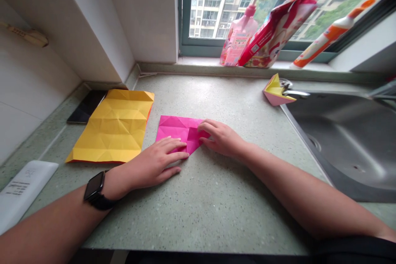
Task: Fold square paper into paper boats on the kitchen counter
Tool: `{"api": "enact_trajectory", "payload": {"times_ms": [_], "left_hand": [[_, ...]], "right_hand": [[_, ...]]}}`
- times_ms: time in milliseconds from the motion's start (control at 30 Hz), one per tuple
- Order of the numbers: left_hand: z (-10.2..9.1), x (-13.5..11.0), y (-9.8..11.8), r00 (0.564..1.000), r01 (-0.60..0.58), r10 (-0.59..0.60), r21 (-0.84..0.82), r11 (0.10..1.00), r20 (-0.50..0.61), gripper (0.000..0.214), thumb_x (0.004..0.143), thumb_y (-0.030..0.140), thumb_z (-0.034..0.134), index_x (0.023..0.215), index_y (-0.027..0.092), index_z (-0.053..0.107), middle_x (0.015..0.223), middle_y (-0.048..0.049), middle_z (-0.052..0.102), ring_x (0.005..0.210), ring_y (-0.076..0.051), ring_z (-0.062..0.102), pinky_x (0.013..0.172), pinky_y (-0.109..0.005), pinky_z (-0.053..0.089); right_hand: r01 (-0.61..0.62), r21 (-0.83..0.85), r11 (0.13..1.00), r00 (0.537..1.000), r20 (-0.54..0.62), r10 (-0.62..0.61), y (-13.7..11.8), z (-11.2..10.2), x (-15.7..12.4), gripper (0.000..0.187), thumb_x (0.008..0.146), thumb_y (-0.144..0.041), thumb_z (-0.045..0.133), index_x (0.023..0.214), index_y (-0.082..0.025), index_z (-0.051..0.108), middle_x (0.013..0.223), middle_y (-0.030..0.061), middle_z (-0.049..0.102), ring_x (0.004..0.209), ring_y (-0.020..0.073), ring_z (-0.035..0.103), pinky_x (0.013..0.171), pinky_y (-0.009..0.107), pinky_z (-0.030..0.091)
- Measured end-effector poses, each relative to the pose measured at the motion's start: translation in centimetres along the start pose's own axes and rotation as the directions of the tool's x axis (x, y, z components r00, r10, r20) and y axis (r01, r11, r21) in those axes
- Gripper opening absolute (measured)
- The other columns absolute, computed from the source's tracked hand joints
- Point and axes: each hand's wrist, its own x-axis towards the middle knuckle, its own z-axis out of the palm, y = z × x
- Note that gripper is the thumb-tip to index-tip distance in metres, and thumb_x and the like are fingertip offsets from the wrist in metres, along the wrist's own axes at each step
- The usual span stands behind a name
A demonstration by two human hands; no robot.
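A pink sheet of origami paper (pixel 173 122), creased and partly folded, lies on the countertop (pixel 198 214). My left hand (pixel 159 158) rests flat on its lower left part with the fingers stretched out, and a dark watch (pixel 95 187) is on that wrist. At the paper's right edge, my right hand (pixel 219 137) has its fingers curled, with fingertips and thumb pinching the edge. Part of the paper is hidden beneath both hands. To the left lies a larger yellow sheet of paper (pixel 114 128) with many crease lines, an orange side showing at its edge.
A dark flat device (pixel 85 107) lies partly under the yellow sheet. A white box (pixel 27 189) sits at the left. At right are a folded yellow-and-pink paper piece (pixel 275 93), a faucet (pixel 295 93) and a steel sink (pixel 346 140). A pump bottle (pixel 239 35) stands on the sill.
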Motion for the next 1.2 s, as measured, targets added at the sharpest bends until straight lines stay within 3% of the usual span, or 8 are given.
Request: {"api": "enact_trajectory", "payload": {"times_ms": [133, 433, 767, 933, 1067, 1200], "left_hand": [[0.1, -0.1, 0.2, 0.998, 0.056, -0.056, 0.019, 0.998, 0.004, 0.035, 0.110, 0.035, 0.062, 0.143, 0.028, 0.072, 0.153, -0.0145, 0.062, 0.140, -0.035, 0.061, 0.119, -0.056, 0.054], [0.2, -0.1, 0.0, 1.000, 0.011, -0.011, 0.008, 1.000, 0.015, 0.039, 0.110, 0.037, 0.062, 0.148, 0.029, 0.070, 0.161, -0.0100, 0.061, 0.152, -0.034, 0.053, 0.130, -0.058, 0.042], [0.0, 0.1, 0.2, 0.999, 0.009, -0.010, 0.021, 1.000, 0.031, 0.039, 0.110, 0.035, 0.062, 0.147, 0.028, 0.070, 0.162, -0.0095, 0.061, 0.154, -0.033, 0.052, 0.130, -0.057, 0.042], [0.7, 0.1, 0.1, 0.999, 0.016, -0.019, 0.065, 0.998, 0.041, 0.047, 0.112, 0.041, 0.060, 0.157, 0.029, 0.061, 0.167, -0.0095, 0.056, 0.157, -0.035, 0.048, 0.133, -0.060, 0.036], [1.5, 0.3, 0.0, 0.998, 0.047, -0.052, 0.099, 0.994, 0.044, 0.052, 0.112, 0.045, 0.057, 0.162, 0.031, 0.055, 0.171, -0.0084, 0.051, 0.160, -0.036, 0.043, 0.135, -0.063, 0.030], [2.0, 0.8, 0.0, 0.994, 0.100, -0.105, 0.128, 0.987, 0.039, 0.054, 0.113, 0.045, 0.055, 0.165, 0.029, 0.052, 0.173, -0.0091, 0.048, 0.163, -0.037, 0.038, 0.136, -0.063, 0.026]], "right_hand": [[0.087, -0.009, 0.996, 0.996, 0.039, -0.086, -0.2, -0.3, 0.3, 0.015, 0.105, -0.020, 0.058, 0.105, -0.022, 0.072, 0.113, 0.0100, 0.074, 0.102, 0.0231, 0.069, 0.089, 0.040, 0.057], [0.094, -0.048, 0.994, 0.995, 0.039, -0.092, -0.3, -0.2, 0.4, 0.022, 0.109, -0.024, 0.057, 0.120, -0.023, 0.076, 0.120, 0.0117, 0.075, 0.108, 0.0253, 0.068, 0.097, 0.046, 0.059], [0.091, -0.189, 0.978, 0.996, 0.012, -0.091, -0.3, 0.3, 0.1, 0.029, 0.109, -0.025, 0.060, 0.130, -0.028, 0.079, 0.130, 0.0115, 0.073, 0.120, 0.0293, 0.062, 0.106, 0.050, 0.054], [0.100, -0.233, 0.967, 0.995, -0.001, -0.103, -1.0, -0.4, 0.2, 0.022, 0.106, -0.025, 0.066, 0.121, -0.029, 0.082, 0.126, 0.0103, 0.075, 0.118, 0.0302, 0.063, 0.104, 0.049, 0.049], [0.165, -0.248, 0.955, 0.986, 0.061, -0.154, -1.5, -1.1, 0.2, 0.018, 0.106, -0.025, 0.065, 0.110, -0.028, 0.083, 0.114, 0.0070, 0.078, 0.103, 0.0252, 0.066, 0.095, 0.043, 0.049], [0.184, -0.262, 0.947, 0.980, 0.127, -0.156, -1.9, -1.4, 0.1, 0.022, 0.106, -0.026, 0.064, 0.115, -0.027, 0.084, 0.111, 0.0079, 0.078, 0.097, 0.0236, 0.068, 0.088, 0.039, 0.052]]}}
